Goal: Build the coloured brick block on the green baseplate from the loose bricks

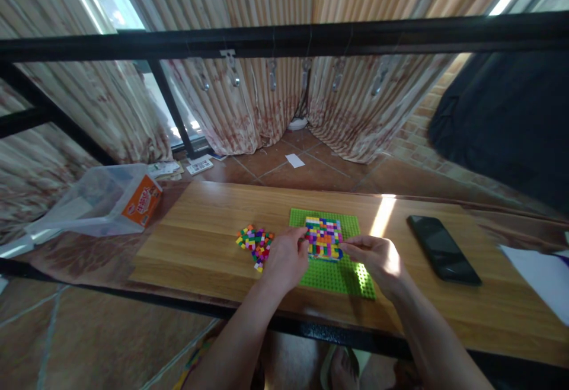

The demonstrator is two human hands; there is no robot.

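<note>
A multicoloured block of small toy bricks [323, 237] stands on a green studded baseplate [331, 280]. My left hand [288, 255] is at the block's left side, its fingers curled and thumb close to the index finger; whatever they grip is hidden. On the other side, my right hand [376, 258] pinches with thumb and forefinger at the block's right edge. What sits in that pinch is too small to make out. Left of my left hand lies a loose pile of coloured bricks [255, 242], partly covered by the hand.
The wooden board [191, 242] carries everything. A black phone [442, 249] lies to the right, with white paper [536, 277] beyond it. A clear plastic bin [102, 200] with an orange label stands at the left. A dark metal bar [275, 41] crosses before the curtains.
</note>
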